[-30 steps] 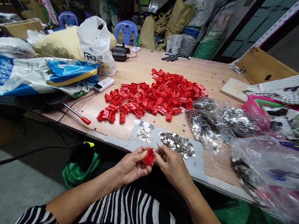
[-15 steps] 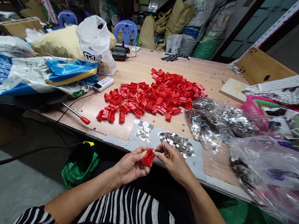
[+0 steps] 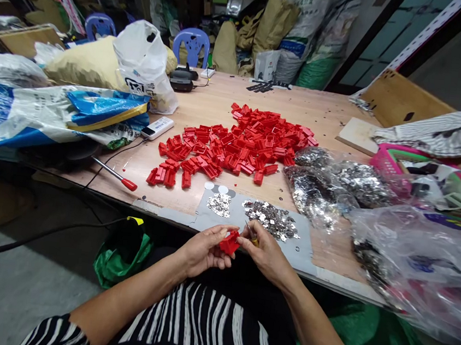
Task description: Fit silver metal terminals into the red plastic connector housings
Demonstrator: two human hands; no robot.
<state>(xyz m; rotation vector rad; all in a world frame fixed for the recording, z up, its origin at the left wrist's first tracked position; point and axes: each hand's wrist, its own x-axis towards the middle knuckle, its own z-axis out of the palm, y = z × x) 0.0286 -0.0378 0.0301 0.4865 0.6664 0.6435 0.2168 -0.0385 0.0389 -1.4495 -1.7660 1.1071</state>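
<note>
Between the fingers of my left hand [image 3: 204, 251] is a small red plastic housing [image 3: 229, 242], held above my lap at the table's front edge. My right hand [image 3: 265, 250] is closed round a thin pointed tool with a yellowish handle [image 3: 254, 241], its metal tip pointing up and away. The right fingertips touch the right side of the housing; whether they also pinch a small part is too fine to see. Just beyond lie a pile of bright metal pieces [image 3: 219, 205] and a larger pile of darker metal pieces [image 3: 271, 221] on a grey sheet [image 3: 302, 251].
A heap of red housings [image 3: 241, 146] covers the table's middle. Clear bags of metal parts [image 3: 314, 195] stand at right, beside a pink basket [image 3: 392, 162]. At left are a blue and white sack [image 3: 34, 113], a white device [image 3: 157, 129] and a red-tipped lever [image 3: 128, 184].
The red housing has turned slightly in my left fingers, and several left fingers have loosened beneath it. My right hand stays beside it with the tool. The whole view has shifted a little.
</note>
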